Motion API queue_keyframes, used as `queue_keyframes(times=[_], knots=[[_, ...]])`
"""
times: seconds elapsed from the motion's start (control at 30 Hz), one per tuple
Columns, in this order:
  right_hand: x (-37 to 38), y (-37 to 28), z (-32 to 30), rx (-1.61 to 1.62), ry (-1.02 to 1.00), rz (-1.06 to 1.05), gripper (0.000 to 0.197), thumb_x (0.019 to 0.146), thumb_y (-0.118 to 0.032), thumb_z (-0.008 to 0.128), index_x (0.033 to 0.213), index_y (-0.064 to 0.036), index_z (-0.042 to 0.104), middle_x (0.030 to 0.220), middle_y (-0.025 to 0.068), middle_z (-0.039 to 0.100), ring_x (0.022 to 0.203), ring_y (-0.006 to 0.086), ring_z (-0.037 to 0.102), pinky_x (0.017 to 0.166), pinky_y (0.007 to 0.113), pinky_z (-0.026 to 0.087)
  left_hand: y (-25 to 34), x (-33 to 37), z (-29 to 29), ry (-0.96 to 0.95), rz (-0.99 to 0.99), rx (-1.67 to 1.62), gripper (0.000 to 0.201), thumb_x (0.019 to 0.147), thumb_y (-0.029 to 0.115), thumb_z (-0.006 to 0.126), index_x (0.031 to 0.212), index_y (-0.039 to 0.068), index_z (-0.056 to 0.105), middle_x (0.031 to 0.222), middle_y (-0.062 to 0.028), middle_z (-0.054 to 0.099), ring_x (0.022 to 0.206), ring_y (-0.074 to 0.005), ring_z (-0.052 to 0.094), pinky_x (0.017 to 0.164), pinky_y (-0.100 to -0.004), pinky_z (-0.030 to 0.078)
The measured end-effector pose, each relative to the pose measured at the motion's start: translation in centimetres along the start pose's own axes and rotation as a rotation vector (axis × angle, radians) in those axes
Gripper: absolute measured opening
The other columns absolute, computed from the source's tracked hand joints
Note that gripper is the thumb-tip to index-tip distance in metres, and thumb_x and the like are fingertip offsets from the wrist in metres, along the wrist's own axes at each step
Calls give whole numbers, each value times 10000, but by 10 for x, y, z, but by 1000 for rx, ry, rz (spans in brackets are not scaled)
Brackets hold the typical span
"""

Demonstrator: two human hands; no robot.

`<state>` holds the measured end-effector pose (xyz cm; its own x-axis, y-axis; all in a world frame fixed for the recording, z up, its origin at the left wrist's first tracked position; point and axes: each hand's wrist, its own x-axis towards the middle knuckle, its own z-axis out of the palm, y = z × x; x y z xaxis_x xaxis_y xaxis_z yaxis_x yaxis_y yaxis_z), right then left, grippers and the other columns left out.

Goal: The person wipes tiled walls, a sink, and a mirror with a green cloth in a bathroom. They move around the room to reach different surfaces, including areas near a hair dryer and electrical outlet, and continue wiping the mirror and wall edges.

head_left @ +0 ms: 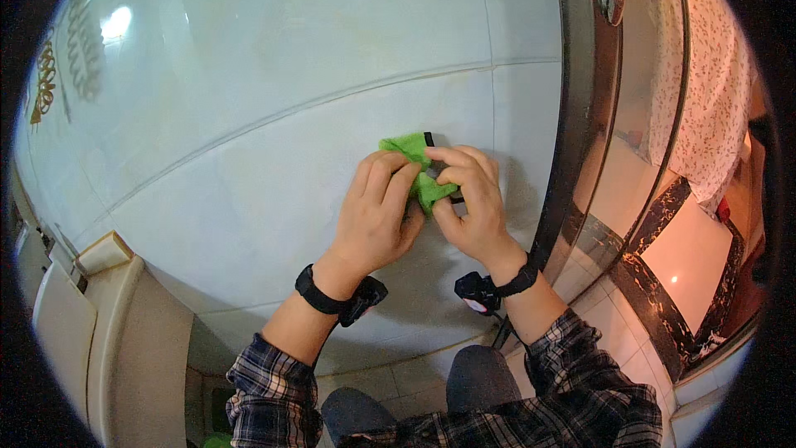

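Note:
A small green cloth (403, 145) with black edging is bunched up in front of the pale tiled wall. My left hand (375, 209) is closed on its left side, with the fingertips pressed into the fabric. From the right, my right hand (477, 203) pinches the cloth's other side between thumb and curled fingers. A small greyish spot shows between the fingertips of both hands; I cannot make out what it is. Each wrist carries a black strap with a small dark device, the left device (362, 302) and the right device (477, 294).
The tiled wall (315, 158) fills the middle. At right stands a dark-framed glass door (580, 116), with a floral curtain (705, 75) beyond it. A cream-coloured fixture (137, 323) with a ledge is at lower left. A coiled cord (44, 79) hangs at far left.

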<state>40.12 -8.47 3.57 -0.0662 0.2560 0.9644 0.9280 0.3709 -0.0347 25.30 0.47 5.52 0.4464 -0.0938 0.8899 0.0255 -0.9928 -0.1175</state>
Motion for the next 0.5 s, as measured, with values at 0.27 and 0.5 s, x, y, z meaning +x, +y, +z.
queue_keyframes(times=[0.27,0.5], knots=[[9,-2,8,-23,101,-16,297,725,11,617,1008,-37,544,1067,97,645,1010,303,581,859,418,407,2,1,-17,-38,55,35,338,608,-20,654,899,14,485,1196,-169,553,1164,-364,526,933,-451,464],[9,1,19,-74,69,40,272,715,1,653,980,-25,595,1026,130,634,968,324,573,856,426,432,-3,-12,-25,62,-163,93,342,631,-65,681,885,23,468,1215,-227,513,1026,-393,524,832,-438,466]])
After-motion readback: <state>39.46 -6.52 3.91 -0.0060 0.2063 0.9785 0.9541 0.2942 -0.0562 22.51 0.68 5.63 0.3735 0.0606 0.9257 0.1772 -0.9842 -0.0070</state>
